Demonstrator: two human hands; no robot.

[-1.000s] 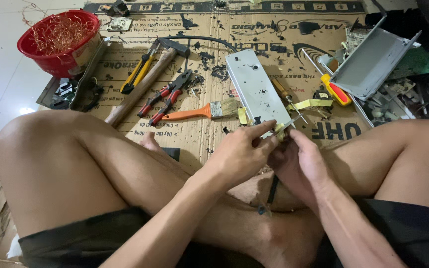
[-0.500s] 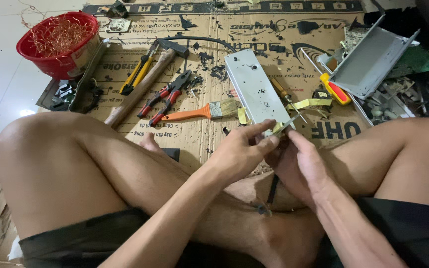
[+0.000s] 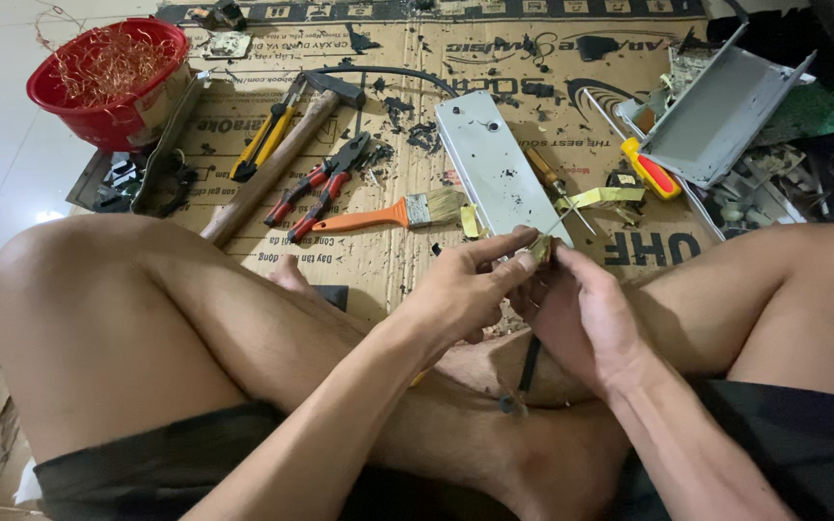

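- Small yellowish taped part (image 3: 540, 249), head view: pinched between both hands over the crossed legs, just in front of the grey metal plate (image 3: 494, 164).
- Left hand (image 3: 460, 289) fingertips closed on it; right hand (image 3: 581, 314) cups and grips it.
- Judgement: peel slowly, keeping the right hand's hold firm.

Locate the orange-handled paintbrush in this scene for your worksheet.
In the head view, the orange-handled paintbrush lies on the cardboard sheet, centre, between the red-handled pliers and the grey metal plate, just beyond the left hand.
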